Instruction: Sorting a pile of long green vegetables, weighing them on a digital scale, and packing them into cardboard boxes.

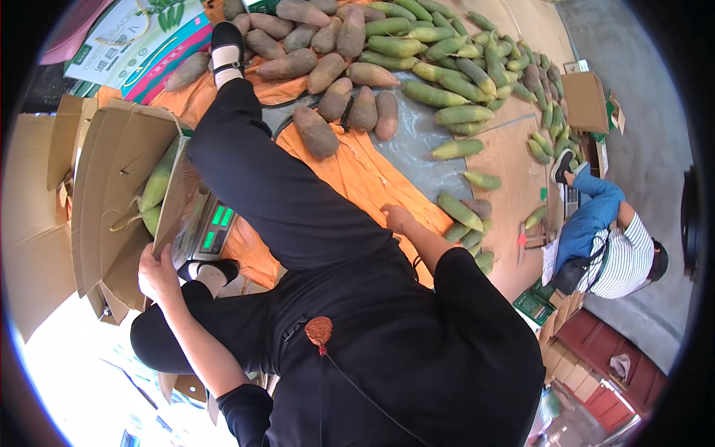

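"What does the left hand (158, 277) have?"

"The edge of a box (110, 179). Its fingers and thumb are clamped on the cardboard at the bottom of the near flap."

"Where does that box stand?"

"On the person's left, with its flaps spread open. Green radishes (158, 182) lie inside it, and a scale (199, 227) with a lit green display is just beside it, between the box and the person's leg (298, 182)."

"And the right hand (399, 218)?"

"Well apart from the box, over the orange sheet (354, 171), on the other side of that leg. It's small and turned in this view, so I can't tell whether its fingers are apart or together."

"What lies in front?"

"Red radishes (325, 73) at the top, some of them on the orange sheet, near the person's shoe (226, 48). To their right is a long heap of green ones (447, 74), partly on a grey sheet (417, 141)."

"Anyone else about?"

"A co-worker (622, 257) on the far right, in a striped top and blue trousers. A carton (585, 102) stands open near the end of the heap."
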